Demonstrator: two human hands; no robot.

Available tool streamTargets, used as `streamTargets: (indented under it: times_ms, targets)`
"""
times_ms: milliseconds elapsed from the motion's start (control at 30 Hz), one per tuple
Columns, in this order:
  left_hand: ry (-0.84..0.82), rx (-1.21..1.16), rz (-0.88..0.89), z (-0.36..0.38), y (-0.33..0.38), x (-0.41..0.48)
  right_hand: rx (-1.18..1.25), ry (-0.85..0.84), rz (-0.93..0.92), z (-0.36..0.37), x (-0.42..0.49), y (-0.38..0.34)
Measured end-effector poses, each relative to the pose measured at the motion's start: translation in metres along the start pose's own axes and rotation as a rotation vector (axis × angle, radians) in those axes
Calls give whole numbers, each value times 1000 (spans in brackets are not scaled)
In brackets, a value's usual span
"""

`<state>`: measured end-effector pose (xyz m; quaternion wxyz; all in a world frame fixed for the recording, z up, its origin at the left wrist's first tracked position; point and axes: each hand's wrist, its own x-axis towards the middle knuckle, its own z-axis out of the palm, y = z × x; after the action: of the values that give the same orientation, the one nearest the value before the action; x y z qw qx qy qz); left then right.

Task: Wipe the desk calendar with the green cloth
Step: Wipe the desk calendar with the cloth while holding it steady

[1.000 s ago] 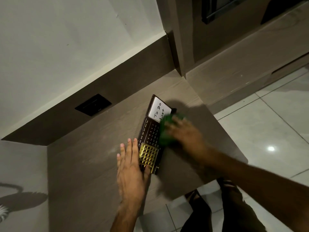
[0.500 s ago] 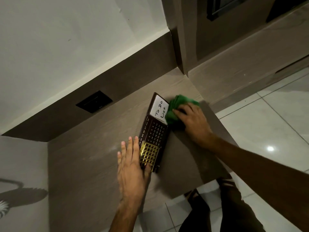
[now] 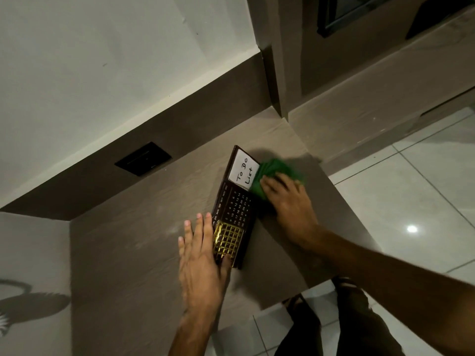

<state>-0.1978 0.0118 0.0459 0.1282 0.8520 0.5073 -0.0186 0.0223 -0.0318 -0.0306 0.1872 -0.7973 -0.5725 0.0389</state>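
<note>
Green cloth [image 3: 280, 176] at the calendar's far right edge.
My right hand [image 3: 290, 201], closed down on the bunched cloth, had swept up from mid-calendar to beside the "To Do List" card [image 3: 243, 172]; wiping looked well underway. My left hand [image 3: 203, 258] lay flat and empty, pinning the desk calendar [image 3: 232, 214] on the desk [image 3: 128, 240].

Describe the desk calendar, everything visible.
The desk calendar is a dark brown slab lying flat on the grey-brown desk, angled diagonally. Far end: a white card handwritten "To Do List". Middle: month abbreviations along one edge and a printed date grid. Near end: a gold grid frame. The left hand rests flat on its near corner; the right hand presses the green cloth against its far right edge.
</note>
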Motion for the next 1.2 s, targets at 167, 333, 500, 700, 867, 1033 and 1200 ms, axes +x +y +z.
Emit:
streamTargets:
  times_ms: [167,333,500,700,867,1033,1200]
  targets:
    - [2,10,2,2,0,1,108,-126,-501,24,-76,-42]
    - [8,12,-3,1,0,1,157,45,-169,-1,-4,12]
    - [4,2,-10,1,0,2,198,72,152,-16,16,-1]
    - [27,-29,0,3,-1,1,301,-143,-554,-18,-50,-24]
    - [39,-33,2,1,1,0,259,118,167,-35,23,33]
    - [33,-25,-3,0,2,1,336,221,31,-16,9,14]
    - [29,-13,20,-1,1,1,313,-44,-424,5,-28,2]
